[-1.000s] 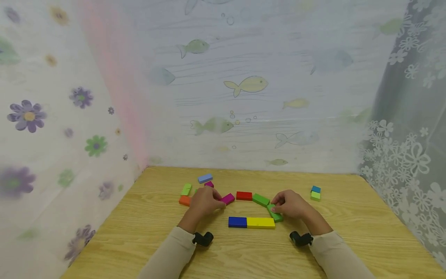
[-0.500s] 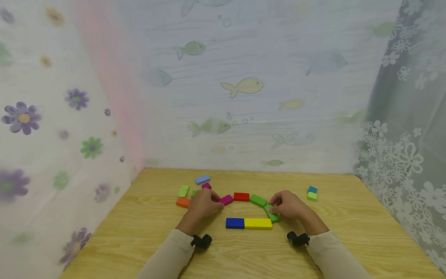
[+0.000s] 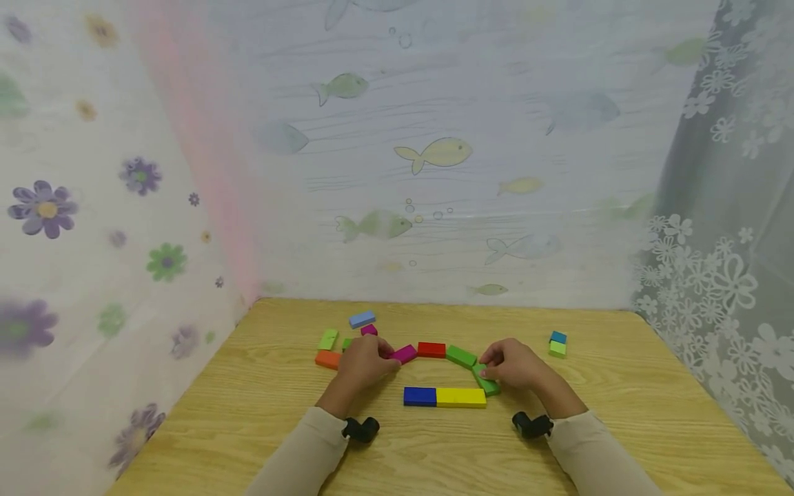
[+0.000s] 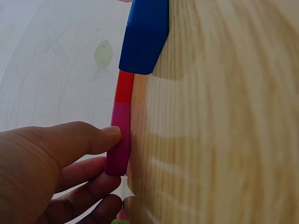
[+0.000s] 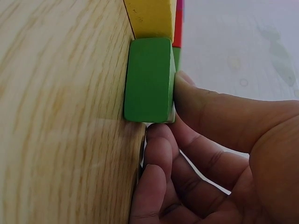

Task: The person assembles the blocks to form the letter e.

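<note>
On the table, my left hand holds a magenta block between thumb and fingers. In the left wrist view the thumb lies on that magenta block, whose far end meets a red block. A green block continues the curved row past the red one. My right hand pinches a second green block, slanted at the row's right end; its end face fills the right wrist view's middle. In front lie a dark blue block and a yellow block, end to end.
Beyond my left hand lie a light green block, an orange block, a periwinkle block and a magenta piece. At right, a blue block touches a lime block. Patterned curtains surround the wooden table.
The head view has shifted slightly. Both hands keep their grips, and the blocks hold their places relative to one another.
</note>
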`<state>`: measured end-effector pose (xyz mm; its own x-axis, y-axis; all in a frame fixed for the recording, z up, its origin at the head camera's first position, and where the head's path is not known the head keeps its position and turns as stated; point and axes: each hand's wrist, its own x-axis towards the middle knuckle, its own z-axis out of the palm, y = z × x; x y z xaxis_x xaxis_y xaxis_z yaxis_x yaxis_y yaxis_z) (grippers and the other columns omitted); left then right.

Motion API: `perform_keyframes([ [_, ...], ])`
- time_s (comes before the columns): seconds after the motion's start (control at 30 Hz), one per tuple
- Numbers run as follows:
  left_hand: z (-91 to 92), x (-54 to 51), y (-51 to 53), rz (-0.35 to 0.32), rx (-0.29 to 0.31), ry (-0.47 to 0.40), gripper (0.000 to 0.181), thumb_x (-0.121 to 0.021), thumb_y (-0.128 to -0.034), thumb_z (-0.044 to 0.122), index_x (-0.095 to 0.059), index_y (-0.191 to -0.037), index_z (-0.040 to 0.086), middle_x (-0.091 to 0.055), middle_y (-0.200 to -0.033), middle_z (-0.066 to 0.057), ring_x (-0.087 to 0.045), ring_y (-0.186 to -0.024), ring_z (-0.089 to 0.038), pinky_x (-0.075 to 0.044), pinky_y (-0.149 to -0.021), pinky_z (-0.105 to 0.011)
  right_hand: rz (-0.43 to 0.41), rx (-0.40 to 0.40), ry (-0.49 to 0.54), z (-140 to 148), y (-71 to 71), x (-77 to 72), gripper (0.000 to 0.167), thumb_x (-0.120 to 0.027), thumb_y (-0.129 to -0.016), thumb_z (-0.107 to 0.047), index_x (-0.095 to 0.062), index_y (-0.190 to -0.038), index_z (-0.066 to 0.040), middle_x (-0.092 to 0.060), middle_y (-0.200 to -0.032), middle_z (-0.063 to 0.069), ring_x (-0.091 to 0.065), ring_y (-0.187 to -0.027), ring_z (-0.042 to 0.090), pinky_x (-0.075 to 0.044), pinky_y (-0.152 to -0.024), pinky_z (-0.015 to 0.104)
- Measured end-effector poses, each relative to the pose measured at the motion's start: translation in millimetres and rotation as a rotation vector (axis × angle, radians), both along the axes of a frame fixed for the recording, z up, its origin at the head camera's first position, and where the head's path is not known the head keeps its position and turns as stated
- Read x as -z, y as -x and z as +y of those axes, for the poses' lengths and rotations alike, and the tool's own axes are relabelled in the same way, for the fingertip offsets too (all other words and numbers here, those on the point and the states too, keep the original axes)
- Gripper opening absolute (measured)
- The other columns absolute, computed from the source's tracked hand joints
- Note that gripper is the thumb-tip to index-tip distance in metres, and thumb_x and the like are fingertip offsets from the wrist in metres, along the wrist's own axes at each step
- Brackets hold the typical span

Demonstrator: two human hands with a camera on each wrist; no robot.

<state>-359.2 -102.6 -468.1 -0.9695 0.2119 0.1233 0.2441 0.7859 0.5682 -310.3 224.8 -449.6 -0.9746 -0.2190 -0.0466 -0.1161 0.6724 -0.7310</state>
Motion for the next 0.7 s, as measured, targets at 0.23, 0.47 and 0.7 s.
perform_keyframes([
  [0.23, -0.2, -0.6, -1.5, 0.017, 0.007, -0.003, 0.026, -0.086, -0.0842, 0.034, -0.082, -0.102, 0.016, -0.076, -0.092, 0.004, -0.065, -0.082, -0.014, -0.056, -0.076, -0.037, 0.002, -0.009, 0.008, 0.8, 0.9, 1.3, 0.021, -0.081, -0.089, -0.013, -0.073, -0.105, -0.002, -0.066, -0.090, 0.005, -0.057, -0.081, 0.019, -0.049, -0.072, 0.033],
  [0.47, 0.0, 0.5, -0.6, 0.010, 0.003, 0.003, 0.027, -0.085, -0.0848, 0.035, -0.082, -0.104, 0.017, -0.076, -0.093, 0.005, -0.066, -0.084, -0.015, -0.056, -0.077, -0.036, -0.001, -0.005, -0.001, 0.7, 0.4, 0.5, 0.022, -0.082, -0.089, -0.014, -0.073, -0.105, -0.003, -0.066, -0.090, 0.005, -0.056, -0.080, 0.018, -0.049, -0.071, 0.033],
  [0.7, 1.0, -2.2, -3.1, 0.005, 0.005, 0.006, 0.027, -0.086, -0.0849, 0.034, -0.082, -0.105, 0.016, -0.076, -0.095, 0.003, -0.067, -0.086, -0.016, -0.056, -0.079, -0.037, -0.005, -0.004, 0.007, 0.0, -0.8, -1.5, 0.023, -0.082, -0.089, -0.015, -0.073, -0.106, -0.002, -0.066, -0.091, 0.006, -0.056, -0.081, 0.019, -0.049, -0.071, 0.033],
])
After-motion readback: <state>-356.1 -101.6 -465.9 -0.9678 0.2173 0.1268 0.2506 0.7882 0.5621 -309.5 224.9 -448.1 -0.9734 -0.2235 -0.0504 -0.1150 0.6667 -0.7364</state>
